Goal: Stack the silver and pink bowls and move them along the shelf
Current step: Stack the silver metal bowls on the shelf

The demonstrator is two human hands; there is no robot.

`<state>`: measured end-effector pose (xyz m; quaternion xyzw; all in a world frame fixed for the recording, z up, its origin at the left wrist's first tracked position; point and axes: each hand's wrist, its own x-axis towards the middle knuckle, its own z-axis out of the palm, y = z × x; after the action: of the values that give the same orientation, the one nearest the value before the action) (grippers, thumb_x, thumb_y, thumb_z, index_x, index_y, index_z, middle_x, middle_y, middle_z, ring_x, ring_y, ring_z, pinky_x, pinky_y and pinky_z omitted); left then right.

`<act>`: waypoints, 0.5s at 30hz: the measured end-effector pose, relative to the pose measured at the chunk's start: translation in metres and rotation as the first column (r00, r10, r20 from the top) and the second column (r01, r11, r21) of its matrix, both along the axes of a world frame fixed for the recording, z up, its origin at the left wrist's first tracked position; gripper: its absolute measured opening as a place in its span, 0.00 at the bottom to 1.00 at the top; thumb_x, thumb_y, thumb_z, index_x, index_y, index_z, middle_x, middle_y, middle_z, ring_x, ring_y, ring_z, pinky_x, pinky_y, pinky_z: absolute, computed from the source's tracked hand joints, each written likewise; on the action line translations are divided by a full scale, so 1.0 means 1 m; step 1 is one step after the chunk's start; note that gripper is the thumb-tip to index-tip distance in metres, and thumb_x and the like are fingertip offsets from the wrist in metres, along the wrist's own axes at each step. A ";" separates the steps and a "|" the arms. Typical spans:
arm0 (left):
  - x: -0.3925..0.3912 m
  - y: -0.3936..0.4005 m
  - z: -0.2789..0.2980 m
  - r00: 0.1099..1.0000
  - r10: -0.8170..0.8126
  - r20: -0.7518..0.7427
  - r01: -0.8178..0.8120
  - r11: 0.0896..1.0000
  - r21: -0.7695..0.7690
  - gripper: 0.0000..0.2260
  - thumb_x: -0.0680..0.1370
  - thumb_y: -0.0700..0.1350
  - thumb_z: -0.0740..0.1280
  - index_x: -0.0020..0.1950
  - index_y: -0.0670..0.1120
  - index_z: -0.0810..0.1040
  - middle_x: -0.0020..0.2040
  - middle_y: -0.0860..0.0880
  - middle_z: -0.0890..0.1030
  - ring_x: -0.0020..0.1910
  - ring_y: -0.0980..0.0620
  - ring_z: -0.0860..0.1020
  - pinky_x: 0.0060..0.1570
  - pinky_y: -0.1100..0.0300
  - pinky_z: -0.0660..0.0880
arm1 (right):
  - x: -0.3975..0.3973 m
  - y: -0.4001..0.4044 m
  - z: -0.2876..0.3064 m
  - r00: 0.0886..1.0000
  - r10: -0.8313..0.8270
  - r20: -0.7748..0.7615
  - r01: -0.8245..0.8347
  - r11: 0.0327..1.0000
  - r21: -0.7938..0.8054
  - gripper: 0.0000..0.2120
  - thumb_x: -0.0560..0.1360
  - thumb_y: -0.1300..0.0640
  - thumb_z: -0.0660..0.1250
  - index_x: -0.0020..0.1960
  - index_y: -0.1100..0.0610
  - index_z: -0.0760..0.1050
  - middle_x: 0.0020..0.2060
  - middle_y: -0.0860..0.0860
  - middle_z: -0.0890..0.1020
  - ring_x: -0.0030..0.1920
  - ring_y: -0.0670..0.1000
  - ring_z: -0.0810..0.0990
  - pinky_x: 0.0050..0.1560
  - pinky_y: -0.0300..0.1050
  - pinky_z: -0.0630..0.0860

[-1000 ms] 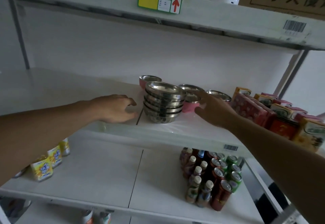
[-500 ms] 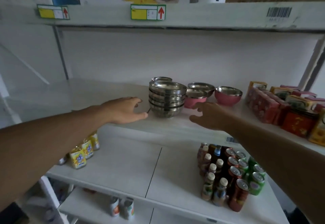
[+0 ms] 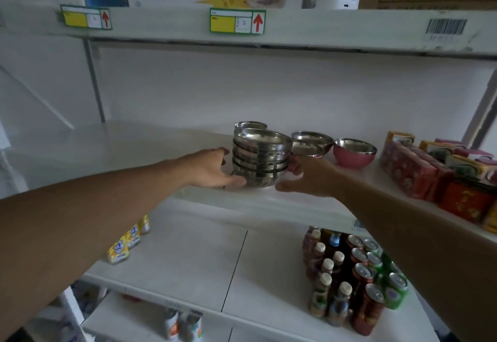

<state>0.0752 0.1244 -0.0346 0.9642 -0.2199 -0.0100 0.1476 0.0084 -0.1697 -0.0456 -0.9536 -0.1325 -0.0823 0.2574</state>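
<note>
A stack of several silver bowls [image 3: 259, 160] stands near the front of the white middle shelf [image 3: 150, 150]. My left hand [image 3: 212, 169] presses against the stack's left side, thumb at its base. My right hand [image 3: 309, 177] cups the right side, fingers against the lower bowls. Behind the stack a further silver bowl [image 3: 248, 125] peeks out. To the right sit two nested bowls [image 3: 312, 141], the under one pink at its edge, and a single pink bowl [image 3: 354, 153] with a silver inside.
Red and yellow cartons [image 3: 441, 177] fill the shelf's right end. The upper shelf [image 3: 322, 29] hangs low overhead with price tags. Below, bottles and cans [image 3: 352, 277] stand at the right and yellow packs [image 3: 126, 242] at the left.
Both hands have closed in from the sides onto the silver stack. The view has shifted a little, and the bowls have stayed in place.
</note>
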 end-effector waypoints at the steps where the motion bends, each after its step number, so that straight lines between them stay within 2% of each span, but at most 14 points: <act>1: 0.006 -0.001 -0.001 1.000 -0.016 -0.002 0.016 1.000 -0.017 0.58 0.65 0.81 0.71 0.87 0.50 0.62 0.80 0.50 0.75 0.76 0.48 0.76 0.70 0.53 0.75 | 0.002 0.004 0.001 1.000 -0.002 -0.003 0.002 1.000 0.005 0.25 0.72 0.55 0.83 0.52 0.36 0.70 0.44 0.19 0.78 0.49 0.18 0.73 0.45 0.16 0.67; 3: 0.014 -0.003 -0.005 0.998 -0.068 0.015 0.069 0.997 -0.035 0.50 0.65 0.80 0.73 0.81 0.55 0.70 0.74 0.54 0.79 0.72 0.50 0.78 0.70 0.52 0.76 | 0.006 0.011 0.000 1.000 -0.005 -0.007 0.005 1.000 0.017 0.25 0.70 0.53 0.84 0.51 0.34 0.71 0.45 0.14 0.75 0.49 0.21 0.75 0.45 0.17 0.69; 6: 0.022 -0.005 -0.012 0.990 -0.134 0.031 0.137 0.986 -0.099 0.36 0.67 0.78 0.74 0.68 0.61 0.76 0.64 0.61 0.82 0.65 0.55 0.80 0.65 0.53 0.78 | 0.015 0.014 -0.003 0.999 -0.023 0.024 0.022 0.999 0.036 0.24 0.67 0.52 0.85 0.49 0.34 0.74 0.45 0.17 0.78 0.49 0.25 0.78 0.43 0.26 0.76; 7: 0.023 -0.004 -0.013 0.989 -0.143 0.029 0.145 0.981 -0.130 0.36 0.67 0.77 0.74 0.69 0.60 0.76 0.63 0.61 0.82 0.65 0.55 0.80 0.64 0.54 0.77 | 0.018 0.015 -0.004 0.999 -0.034 0.033 0.033 0.999 0.037 0.24 0.66 0.51 0.86 0.49 0.34 0.74 0.45 0.20 0.80 0.49 0.28 0.80 0.45 0.30 0.77; 10: 0.030 0.005 -0.013 0.986 -0.166 0.010 0.165 0.966 -0.200 0.37 0.69 0.73 0.77 0.72 0.56 0.77 0.67 0.57 0.84 0.66 0.53 0.81 0.70 0.51 0.77 | 0.027 0.023 -0.004 0.998 -0.055 0.028 0.055 0.998 0.005 0.22 0.65 0.45 0.85 0.49 0.32 0.76 0.45 0.35 0.86 0.48 0.38 0.83 0.54 0.44 0.81; 12: 0.036 0.014 -0.009 0.986 -0.169 0.008 0.166 0.959 -0.229 0.35 0.70 0.70 0.79 0.71 0.55 0.78 0.66 0.56 0.84 0.66 0.53 0.81 0.71 0.50 0.77 | 0.035 0.032 0.001 0.998 -0.052 0.024 0.053 0.998 -0.022 0.21 0.65 0.43 0.85 0.49 0.33 0.77 0.47 0.37 0.86 0.50 0.39 0.83 0.58 0.46 0.81; 15: 0.044 0.036 0.000 0.987 -0.160 0.015 0.159 0.956 -0.247 0.34 0.71 0.70 0.79 0.71 0.55 0.79 0.65 0.56 0.84 0.66 0.53 0.80 0.72 0.51 0.77 | 0.045 0.054 0.013 0.999 -0.045 0.017 0.045 0.999 0.004 0.20 0.64 0.44 0.85 0.49 0.35 0.78 0.45 0.36 0.87 0.49 0.37 0.84 0.57 0.43 0.81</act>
<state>0.1192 0.1606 -0.0344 0.9174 -0.2959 0.0031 0.2661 0.0531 -0.1153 -0.0328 -0.9552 -0.1129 -0.0964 0.2561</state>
